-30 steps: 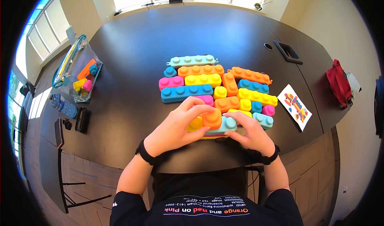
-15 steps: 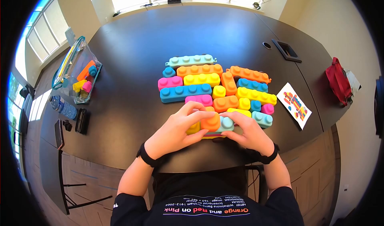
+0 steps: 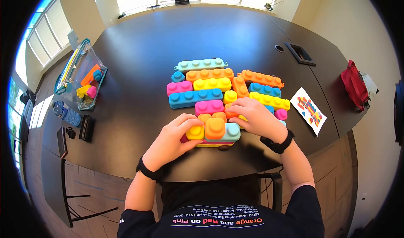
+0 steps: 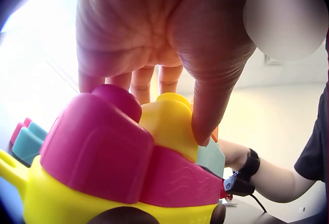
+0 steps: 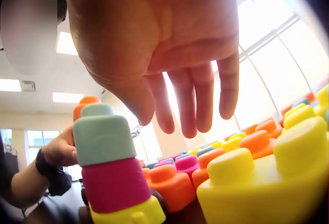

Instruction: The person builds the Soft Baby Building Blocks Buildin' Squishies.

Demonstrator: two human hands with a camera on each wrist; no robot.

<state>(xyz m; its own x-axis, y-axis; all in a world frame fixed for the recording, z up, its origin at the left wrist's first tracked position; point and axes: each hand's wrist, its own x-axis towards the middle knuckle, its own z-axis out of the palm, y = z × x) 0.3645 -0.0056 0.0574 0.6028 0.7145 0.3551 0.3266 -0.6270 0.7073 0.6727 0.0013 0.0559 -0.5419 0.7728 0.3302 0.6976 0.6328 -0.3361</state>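
In the head view, a wheeled stack stands near the table's front edge. Atop it, an orange block [image 3: 215, 127] sits beside a pale teal block [image 3: 232, 132] and a yellow block [image 3: 195, 132]. My left hand [image 3: 165, 142] pinches that yellow block, thumb on the near side, fingers behind. Below it the left wrist view has magenta blocks [image 4: 97, 152] on a yellow base [image 4: 61, 198] with dark wheels. Beyond the stack to the right, my right hand [image 3: 263, 119] hovers with relaxed fingers over loose blocks. Its wrist view has nothing between the fingers, above an orange block [image 5: 172, 187].
Rows of loose blocks, including a long blue block [image 3: 195, 98] and an orange wheeled base [image 3: 261, 78], lie beyond the stack. A picture card [image 3: 308, 110] lies at right. A clear bag [image 3: 80, 78] of blocks, a bottle [image 3: 66, 113] and a black case [image 3: 86, 127] are at left.
My left hand has let go of the orange block and moved left onto the yellow one. My right hand has left the pale teal block, moving away and up over the loose blocks.
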